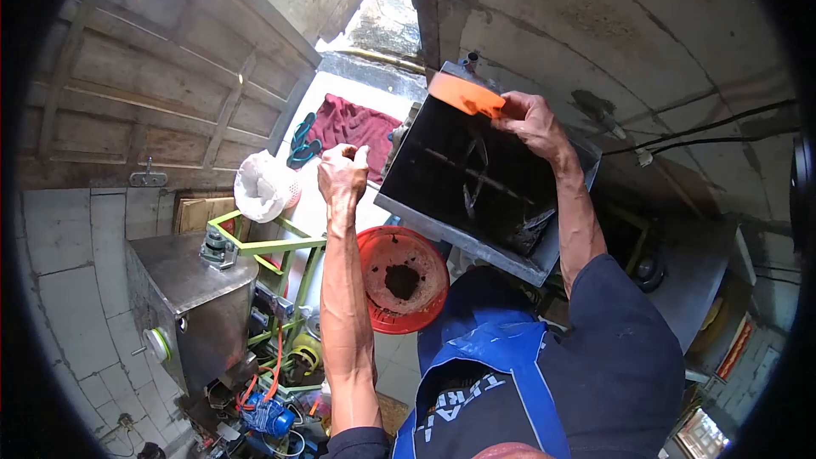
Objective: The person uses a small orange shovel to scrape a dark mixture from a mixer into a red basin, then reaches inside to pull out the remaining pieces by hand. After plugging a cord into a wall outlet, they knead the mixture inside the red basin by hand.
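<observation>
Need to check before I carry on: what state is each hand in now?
Left hand: fingers curled closed, no held thing visible.
Right hand: closed on the orange flat piece.

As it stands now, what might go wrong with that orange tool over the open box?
The right hand grips the orange tool at one end, so it might slip into the metal box. Dark residue on the tool could drop off. If it swings left, bits might land on the maroon cloth rather than in the red basin.
</observation>
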Demonstrator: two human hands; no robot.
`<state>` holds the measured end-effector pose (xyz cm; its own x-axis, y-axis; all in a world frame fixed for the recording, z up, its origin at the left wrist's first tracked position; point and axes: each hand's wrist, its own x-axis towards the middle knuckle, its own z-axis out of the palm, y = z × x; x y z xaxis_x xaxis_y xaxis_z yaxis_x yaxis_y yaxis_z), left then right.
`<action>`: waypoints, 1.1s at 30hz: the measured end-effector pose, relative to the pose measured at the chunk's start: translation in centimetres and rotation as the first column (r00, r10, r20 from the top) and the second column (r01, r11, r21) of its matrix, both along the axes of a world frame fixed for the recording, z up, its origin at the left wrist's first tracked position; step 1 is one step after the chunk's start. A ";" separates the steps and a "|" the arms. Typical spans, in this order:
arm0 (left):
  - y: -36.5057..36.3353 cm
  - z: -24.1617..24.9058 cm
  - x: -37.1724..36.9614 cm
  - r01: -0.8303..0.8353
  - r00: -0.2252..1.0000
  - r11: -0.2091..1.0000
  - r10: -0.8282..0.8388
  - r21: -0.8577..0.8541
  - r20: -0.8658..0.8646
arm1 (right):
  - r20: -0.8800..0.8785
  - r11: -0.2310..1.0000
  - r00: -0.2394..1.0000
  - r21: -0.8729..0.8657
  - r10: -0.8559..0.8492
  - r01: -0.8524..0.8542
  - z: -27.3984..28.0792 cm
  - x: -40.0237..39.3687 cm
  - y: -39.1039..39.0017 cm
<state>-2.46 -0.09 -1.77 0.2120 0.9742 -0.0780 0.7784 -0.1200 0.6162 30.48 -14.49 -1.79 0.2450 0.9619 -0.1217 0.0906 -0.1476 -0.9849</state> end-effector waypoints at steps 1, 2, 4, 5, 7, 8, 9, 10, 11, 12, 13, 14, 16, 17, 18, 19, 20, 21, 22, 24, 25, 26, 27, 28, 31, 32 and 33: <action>0.0 0.1 0.0 -0.009 1.000 1.000 0.009 -0.008 0.001 | -0.012 0.993 0.996 0.079 -0.091 0.091 0.3 0.1 0.6; 0.1 0.0 0.0 -0.020 1.000 1.000 0.020 -0.019 0.001 | -0.032 0.972 0.984 0.155 -0.177 0.179 0.6 0.3 1.3; 0.0 -0.4 -0.1 -0.025 1.000 1.000 0.025 -0.003 0.010 | -0.100 0.953 0.978 0.224 -0.184 0.203 0.8 1.6 3.0; 0.1 -0.4 -0.2 -0.029 1.000 1.000 0.029 -0.012 0.001 | -0.106 0.948 0.977 0.242 -0.184 0.205 1.0 2.0 3.9; 0.1 -0.3 -0.1 -0.026 1.000 1.000 0.026 -0.003 -0.013 | -0.283 0.947 0.953 0.261 -0.111 0.187 1.9 2.0 5.3; 0.0 -0.2 -0.1 -0.028 1.000 1.000 0.028 -0.002 -0.011 | -0.281 0.947 0.954 0.263 -0.108 0.185 2.4 2.0 5.3; 0.0 -0.2 -0.1 -0.032 0.999 0.999 0.032 -0.013 -0.002 | -0.222 0.968 0.966 0.178 -0.135 0.176 2.8 2.0 5.1; 0.0 0.0 0.0 -0.035 0.999 0.999 0.035 -0.023 0.007 | -0.160 0.981 0.975 0.092 -0.157 0.173 3.2 1.9 4.9; 0.0 0.0 0.0 -0.035 0.999 0.999 0.035 -0.022 0.006 | -0.162 0.981 0.974 0.092 -0.156 0.172 3.0 1.5 4.4; 0.0 0.0 0.0 -0.032 0.999 0.999 0.032 -0.007 0.005 | 0.075 0.978 0.985 0.148 -0.158 0.146 2.6 0.8 3.6; 0.0 0.0 0.0 -0.027 1.000 1.000 0.027 0.005 0.003 | 0.307 0.975 0.937 0.192 -0.164 0.107 2.2 0.3 3.1; 0.5 -0.7 -0.3 -0.009 1.000 1.000 0.009 -0.016 -0.009 | 0.302 0.977 0.939 0.179 -0.163 0.113 1.6 0.3 2.5; 0.7 -1.2 -0.5 0.029 0.999 0.998 -0.031 0.048 0.042 | 0.225 0.996 0.973 0.091 -0.045 0.025 1.1 -0.2 -0.1; 0.8 -1.4 -0.5 0.032 0.998 0.999 -0.034 0.027 0.047 | 0.222 0.987 0.974 -0.157 0.047 -0.011 2.0 0.5 -1.6; 0.6 -0.7 -0.3 0.034 0.998 0.999 -0.034 0.004 0.055 | 0.216 0.980 0.976 -0.201 0.038 0.006 2.2 0.7 -3.3; 0.4 -0.5 -0.3 0.035 0.999 0.999 -0.036 0.017 0.041 | 0.454 0.963 0.881 -0.270 0.136 -0.010 2.2 0.9 -4.8; 0.5 -0.4 -0.2 0.032 0.999 0.999 -0.033 0.041 0.031 | 0.652 0.942 0.717 -0.335 0.246 -0.019 2.6 1.1 -5.8; 0.5 -0.4 -0.1 0.033 0.999 0.999 -0.035 0.034 0.037 | 0.713 0.890 0.604 -0.455 0.356 0.012 4.3 0.3 -7.3; 0.4 -0.4 -0.2 0.031 0.999 0.999 -0.032 0.026 0.042 | 0.702 0.878 0.607 -0.479 0.373 0.014 3.8 0.2 -8.7; 0.6 -0.5 -0.1 -0.004 0.999 0.997 0.007 -0.077 0.047 | 0.653 0.745 0.472 -0.667 0.592 -0.012 3.2 0.6 -10.9; 0.5 -0.7 -0.2 0.003 1.000 0.998 -0.002 -0.057 0.027 | 0.646 0.710 0.345 -0.698 0.680 -0.092 3.5 0.5 -11.8; 0.6 -0.7 -0.3 0.011 1.000 0.999 -0.010 -0.034 0.007 | 0.649 0.682 0.229 -0.723 0.726 -0.111 3.6 0.2 -12.2; 0.6 -0.4 -0.2 0.012 1.000 0.999 -0.013 -0.042 -0.015 | 0.593 0.613 0.175 -0.784 0.786 -0.095 4.4 -0.5 -12.0; 0.7 -0.5 -0.2 0.018 0.998 0.999 -0.020 -0.027 -0.056 | 0.530 0.541 0.123 -0.838 0.839 -0.075 5.0 -1.4 -11.9; 0.5 -0.3 -0.2 0.016 1.000 0.998 -0.016 -0.056 0.002 | 0.520 0.543 0.184 -0.832 0.834 -0.115 3.4 -3.3 -13.6; 0.5 -0.3 -0.2 0.013 1.000 0.998 -0.013 -0.060 0.003 | 0.435 0.474 0.257 -0.874 0.863 -0.112 2.6 -4.2 -13.7; 0.6 -0.4 -0.3 0.026 1.000 0.998 -0.027 -0.049 -0.011 | 0.421 0.456 0.274 -0.886 0.865 -0.076 0.0 -5.1 -14.6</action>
<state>-2.77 0.52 -2.21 0.2364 0.9632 -0.1278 0.7827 -0.1108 0.6124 25.40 -29.11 -1.75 0.1102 0.6252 -0.7726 0.9803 -0.1963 -0.0191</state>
